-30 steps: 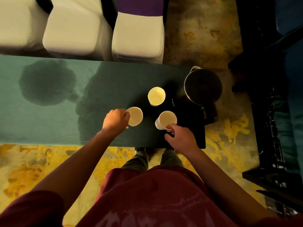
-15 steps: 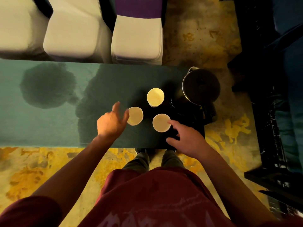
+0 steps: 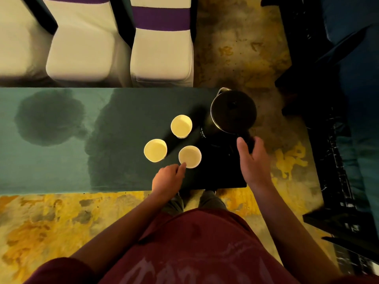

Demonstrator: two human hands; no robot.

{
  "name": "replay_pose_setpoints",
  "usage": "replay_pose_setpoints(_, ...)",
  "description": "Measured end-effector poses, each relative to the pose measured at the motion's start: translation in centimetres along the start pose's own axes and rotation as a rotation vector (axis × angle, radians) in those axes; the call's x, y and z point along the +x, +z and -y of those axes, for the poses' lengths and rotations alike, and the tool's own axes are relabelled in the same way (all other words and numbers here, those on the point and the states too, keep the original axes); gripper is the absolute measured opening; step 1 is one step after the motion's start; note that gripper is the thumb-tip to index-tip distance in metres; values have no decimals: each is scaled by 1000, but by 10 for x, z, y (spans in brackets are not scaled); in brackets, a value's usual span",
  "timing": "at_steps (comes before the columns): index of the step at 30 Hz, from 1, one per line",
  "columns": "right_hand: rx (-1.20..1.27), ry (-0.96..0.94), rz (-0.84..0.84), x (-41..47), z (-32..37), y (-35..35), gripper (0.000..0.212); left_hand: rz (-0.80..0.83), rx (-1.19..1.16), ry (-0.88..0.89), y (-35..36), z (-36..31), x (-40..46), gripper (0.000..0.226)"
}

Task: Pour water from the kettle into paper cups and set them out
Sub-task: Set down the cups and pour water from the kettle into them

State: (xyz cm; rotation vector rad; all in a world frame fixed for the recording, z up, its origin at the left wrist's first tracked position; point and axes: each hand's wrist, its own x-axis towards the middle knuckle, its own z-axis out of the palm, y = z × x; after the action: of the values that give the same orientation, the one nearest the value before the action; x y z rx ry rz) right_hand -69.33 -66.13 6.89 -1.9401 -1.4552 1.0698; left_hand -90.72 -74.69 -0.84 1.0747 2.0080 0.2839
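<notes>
Right hand (image 3: 253,160) now by kettle (image 3: 233,111), handle half hidden.

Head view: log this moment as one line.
cups: three paper cups upright | left hand touching nearest cup | right hand open near kettle

Banquet hall, sashed covered chairs (image 3: 162,48), patterned carpet (image 3: 51,222)

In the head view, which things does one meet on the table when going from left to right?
Dark wet patch → left paper cup → left hand → far paper cup → near paper cup → kettle → right hand.
</notes>
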Motion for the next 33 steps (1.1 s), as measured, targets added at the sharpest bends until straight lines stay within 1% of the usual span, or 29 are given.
replay_pose_setpoints(1, 55, 35, 31, 0, -6, 2, 32, -5, -26, 3, 3, -1, 2, 44)
replay_pose_setpoints(3, 122, 67, 71, 1, -16, 4, 39, -16, -80, 10, 5, -2, 7, 36)
replay_pose_setpoints(5, 184, 80, 101, 9, -22, 3, 43, -14, -182, 2, 5, -2, 11, 33)
replay_pose_setpoints(7, 264, 76, 134, 21, -25, -1, 41, -7, -261, -10, 4, -4, 13, 31)
replay_pose_setpoints(10, 292, 45, 168, 34, -17, -2, 44, -11, -290, -10, 4, -6, 16, 32)
replay_pose_setpoints(13, 339, 44, 165, 43, -5, -3, 42, -9, -331, -16, 4, -9, 17, 31)
replay_pose_setpoints(15, 351, 14, 159, 47, -2, -13, 45, 1, -332, -15, 5, -10, 18, 30)
replay_pose_setpoints(19, 330, -68, 231, 44, -7, -42, 56, -2, -342, -24, 7, -7, 16, 29)
replay_pose_setpoints(22, 305, -100, 248, 32, -9, -61, 62, -9, -337, -39, 9, -6, 17, 31)
replay_pose_setpoints(28, 27, -204, 325, -1, 7, -74, 57, -3, -358, -34, 9, -4, 22, 32)
replay_pose_setpoints(33, -112, -230, 395, -16, 6, -74, 52, -14, -399, -53, 7, -1, 22, 25)
